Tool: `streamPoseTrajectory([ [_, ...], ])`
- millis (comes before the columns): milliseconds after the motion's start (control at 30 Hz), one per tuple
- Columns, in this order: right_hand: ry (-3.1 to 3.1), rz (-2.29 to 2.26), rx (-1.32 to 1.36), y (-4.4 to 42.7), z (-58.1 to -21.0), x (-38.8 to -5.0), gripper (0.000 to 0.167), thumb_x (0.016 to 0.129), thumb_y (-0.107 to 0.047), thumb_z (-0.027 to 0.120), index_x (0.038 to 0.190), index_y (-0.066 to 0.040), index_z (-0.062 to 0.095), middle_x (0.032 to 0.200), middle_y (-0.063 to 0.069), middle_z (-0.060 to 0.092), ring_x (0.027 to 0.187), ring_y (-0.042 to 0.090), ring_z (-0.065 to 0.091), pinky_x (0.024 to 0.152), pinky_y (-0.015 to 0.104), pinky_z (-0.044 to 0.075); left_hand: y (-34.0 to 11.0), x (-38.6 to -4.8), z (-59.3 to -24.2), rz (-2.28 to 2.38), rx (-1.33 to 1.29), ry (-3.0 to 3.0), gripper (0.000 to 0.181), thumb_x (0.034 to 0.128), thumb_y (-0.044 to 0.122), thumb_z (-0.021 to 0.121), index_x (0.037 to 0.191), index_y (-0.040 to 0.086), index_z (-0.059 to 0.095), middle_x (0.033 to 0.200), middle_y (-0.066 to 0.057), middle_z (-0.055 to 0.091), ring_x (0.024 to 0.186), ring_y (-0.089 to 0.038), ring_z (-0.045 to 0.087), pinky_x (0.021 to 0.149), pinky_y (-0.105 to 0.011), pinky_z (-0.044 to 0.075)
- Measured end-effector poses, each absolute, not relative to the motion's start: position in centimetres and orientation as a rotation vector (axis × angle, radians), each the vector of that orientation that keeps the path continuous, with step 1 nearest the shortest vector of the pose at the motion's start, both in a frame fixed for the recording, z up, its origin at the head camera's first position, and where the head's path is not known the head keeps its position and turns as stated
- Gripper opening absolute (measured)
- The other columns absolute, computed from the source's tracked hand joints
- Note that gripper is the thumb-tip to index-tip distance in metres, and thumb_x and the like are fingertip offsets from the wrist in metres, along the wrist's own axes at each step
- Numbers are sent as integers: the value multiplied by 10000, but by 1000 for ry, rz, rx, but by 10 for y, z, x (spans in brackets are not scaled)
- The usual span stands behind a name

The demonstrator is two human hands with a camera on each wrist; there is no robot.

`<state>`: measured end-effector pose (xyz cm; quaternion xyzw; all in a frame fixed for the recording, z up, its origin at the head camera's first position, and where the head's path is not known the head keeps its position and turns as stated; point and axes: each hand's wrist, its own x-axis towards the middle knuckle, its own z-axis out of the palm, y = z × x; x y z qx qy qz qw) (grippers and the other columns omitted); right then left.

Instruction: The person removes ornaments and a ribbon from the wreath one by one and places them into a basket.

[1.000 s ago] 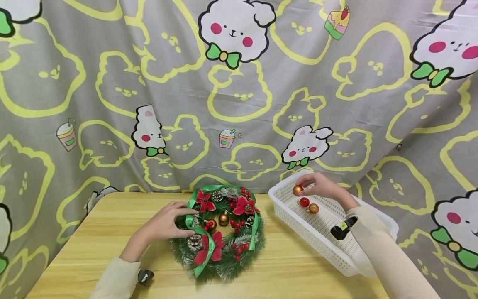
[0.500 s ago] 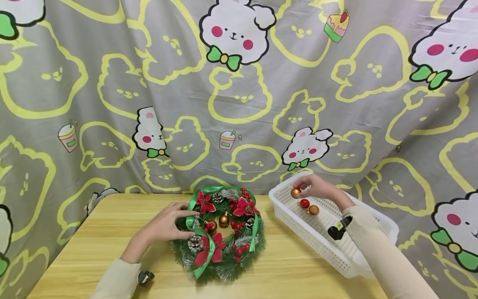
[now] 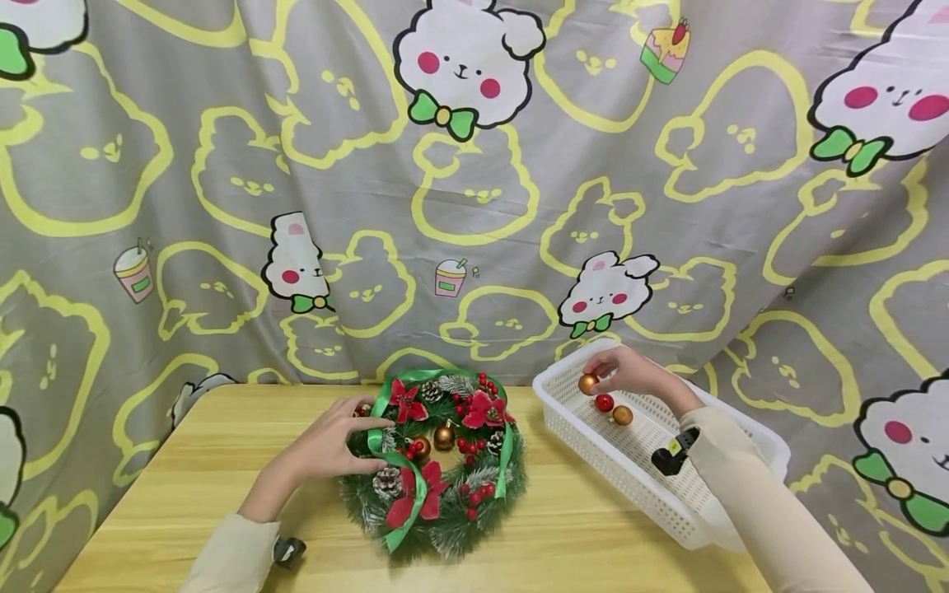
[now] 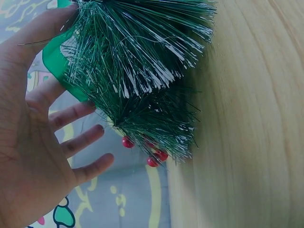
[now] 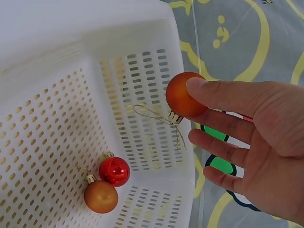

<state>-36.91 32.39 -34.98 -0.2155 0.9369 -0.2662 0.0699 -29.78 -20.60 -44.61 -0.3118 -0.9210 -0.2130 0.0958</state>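
My right hand [image 3: 630,370] pinches a matte orange-gold Christmas bauble [image 5: 183,95] between thumb and index finger above the far end of a white basket [image 3: 619,473]. Its cap and thin gold string loop point downward; the other fingers are spread. In the basket lie a shiny red bauble [image 5: 114,171] and a matte gold bauble [image 5: 100,196], touching. My left hand [image 3: 326,441] rests against the left side of a green wreath [image 3: 463,527], its fingers spread in the left wrist view. The wreath carries red flowers, pine cones, berries and a green ribbon [image 4: 56,61].
Two gold-brown baubles, one of them a hanging bauble [image 3: 444,436], show within the wreath's ring. The wooden table [image 3: 185,461] extends left and in front of it. A grey patterned curtain [image 3: 489,272] stands behind the table.
My right hand and its bauble have shifted very slightly left over the basket. The left hand and wreath stay where they were.
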Motion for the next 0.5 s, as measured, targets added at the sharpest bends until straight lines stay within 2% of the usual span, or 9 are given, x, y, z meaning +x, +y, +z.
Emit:
streamPoseTrajectory([
  [300,2825,-773,-646,323,-347,-368,246,867,-101,796,1093,-23,736,1067,103,749,1063,304,683,923,452,555,-205,-299,-448,-638,-973,-2654,574,781,512,842,1262,215,742,1562,-199,405,1330,-469,461,991,-696,438],
  [500,2816,-770,-650,320,-350,-368,264,858,-103,807,1095,-13,735,1064,113,751,1052,299,691,930,442,563,-204,-298,-446,-631,-955,-2680,563,788,509,839,1262,222,742,1537,-186,444,1298,-443,480,986,-675,448],
])
